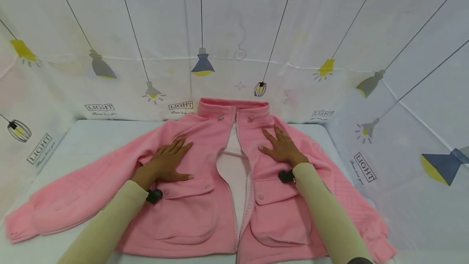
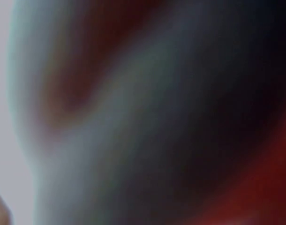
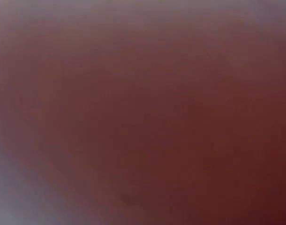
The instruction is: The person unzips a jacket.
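Observation:
A pink jacket (image 1: 190, 219) lies spread face up, its collar at the far side and its sleeves angled out to both sides. The front zipper is joined near the hem and parts above it, so the pale lining (image 1: 234, 170) shows. My left hand (image 1: 165, 164) rests flat on the chest above one flap pocket, fingers spread. On the other side of the zipper my right hand (image 1: 283, 146) lies on the upper chest, its fingers also spread. Both wrist views are too blurred to make out details.
Beneath the jacket is a white table (image 1: 106, 133). A white cloth backdrop (image 1: 234, 19) printed with hanging lamps and the word LIGHT rises behind it and along the sides. Each wrist carries a small black camera.

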`<state>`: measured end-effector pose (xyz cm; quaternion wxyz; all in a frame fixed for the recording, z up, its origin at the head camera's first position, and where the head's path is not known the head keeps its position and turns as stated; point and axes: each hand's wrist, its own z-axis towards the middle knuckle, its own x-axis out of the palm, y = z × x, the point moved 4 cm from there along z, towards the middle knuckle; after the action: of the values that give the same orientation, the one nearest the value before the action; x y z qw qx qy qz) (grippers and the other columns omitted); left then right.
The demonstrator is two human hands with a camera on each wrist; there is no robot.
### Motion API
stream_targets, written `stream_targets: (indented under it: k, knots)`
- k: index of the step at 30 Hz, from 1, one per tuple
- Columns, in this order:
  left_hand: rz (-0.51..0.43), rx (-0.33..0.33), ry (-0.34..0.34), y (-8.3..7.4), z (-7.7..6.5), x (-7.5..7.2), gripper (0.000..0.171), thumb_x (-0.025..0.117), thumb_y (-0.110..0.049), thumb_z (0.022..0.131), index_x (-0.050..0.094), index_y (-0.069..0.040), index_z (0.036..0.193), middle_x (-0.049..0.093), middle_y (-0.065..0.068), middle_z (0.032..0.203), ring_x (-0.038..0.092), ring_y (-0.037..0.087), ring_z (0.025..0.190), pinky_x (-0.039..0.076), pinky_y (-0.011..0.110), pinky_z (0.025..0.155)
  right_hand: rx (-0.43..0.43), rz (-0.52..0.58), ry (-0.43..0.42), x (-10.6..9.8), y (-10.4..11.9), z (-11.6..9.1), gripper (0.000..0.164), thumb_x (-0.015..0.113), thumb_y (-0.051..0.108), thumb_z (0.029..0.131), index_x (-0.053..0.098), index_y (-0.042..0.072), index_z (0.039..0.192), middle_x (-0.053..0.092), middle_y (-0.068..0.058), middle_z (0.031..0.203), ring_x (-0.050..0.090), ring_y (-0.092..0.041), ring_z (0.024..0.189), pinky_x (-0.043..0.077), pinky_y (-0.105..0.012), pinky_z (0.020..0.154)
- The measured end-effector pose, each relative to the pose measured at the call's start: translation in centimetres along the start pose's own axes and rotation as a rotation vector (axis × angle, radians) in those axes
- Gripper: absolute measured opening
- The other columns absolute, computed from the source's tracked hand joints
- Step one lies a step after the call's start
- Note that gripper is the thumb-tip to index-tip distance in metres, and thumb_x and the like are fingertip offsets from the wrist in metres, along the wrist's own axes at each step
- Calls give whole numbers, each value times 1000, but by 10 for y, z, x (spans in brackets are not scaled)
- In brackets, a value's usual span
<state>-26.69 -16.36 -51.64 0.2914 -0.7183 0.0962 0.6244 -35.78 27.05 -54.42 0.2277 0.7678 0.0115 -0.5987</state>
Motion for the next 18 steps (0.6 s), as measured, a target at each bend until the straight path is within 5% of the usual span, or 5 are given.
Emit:
stream_targets:
  k: [9,18]
  knots:
    - [12,32,-21,0,1,0,109,77,-65,87,31,-6,167,24,27,174,24,46,162,29,68,124,51,-18,-13,-11,4,-1,85,50,61,106,17,17,172,-1,-28,177,2,-49,165,6,-74,127]
    - [-14,52,-162,-18,-8,-4,87,77,-48,93,46,0,159,37,35,164,33,56,154,37,67,120,-18,-56,-52,-23,52,-37,81,51,58,107,24,15,171,10,-33,174,10,-53,163,14,-74,126]
